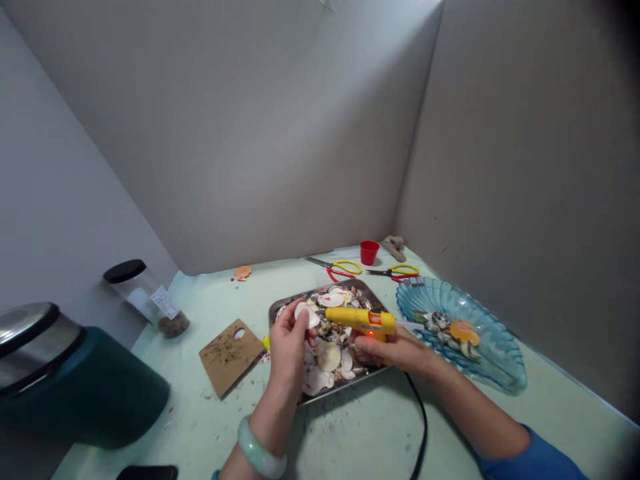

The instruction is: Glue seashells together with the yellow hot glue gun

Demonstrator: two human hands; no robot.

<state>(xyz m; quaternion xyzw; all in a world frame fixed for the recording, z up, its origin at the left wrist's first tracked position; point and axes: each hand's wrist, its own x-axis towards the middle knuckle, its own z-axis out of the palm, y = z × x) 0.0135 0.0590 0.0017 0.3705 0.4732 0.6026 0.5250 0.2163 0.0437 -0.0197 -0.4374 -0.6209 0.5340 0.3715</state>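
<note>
My right hand point(387, 347) is closed around the handle of a yellow hot glue gun point(357, 319), whose small light glows orange-red. A clear glue stick point(411, 325) sticks out of its back end. Between the thumb and fingers of my left hand point(291, 340) is a white shell point(307, 315), close to the gun's nozzle. Whether the nozzle touches the shell, I cannot tell. Both hands are above a metal tray point(277, 308) full of shells, mostly white, with a pale yellow shell point(329, 357) among them.
A blue scalloped dish point(505, 357) with shells stands right. Behind the tray lie scissors point(345, 268), pliers-like cutters point(395, 271) and a red cup point(369, 252). Left are a brown board point(231, 357), a tilted jar point(150, 297) and a green flask point(100, 387). A black cord point(423, 420) runs frontward.
</note>
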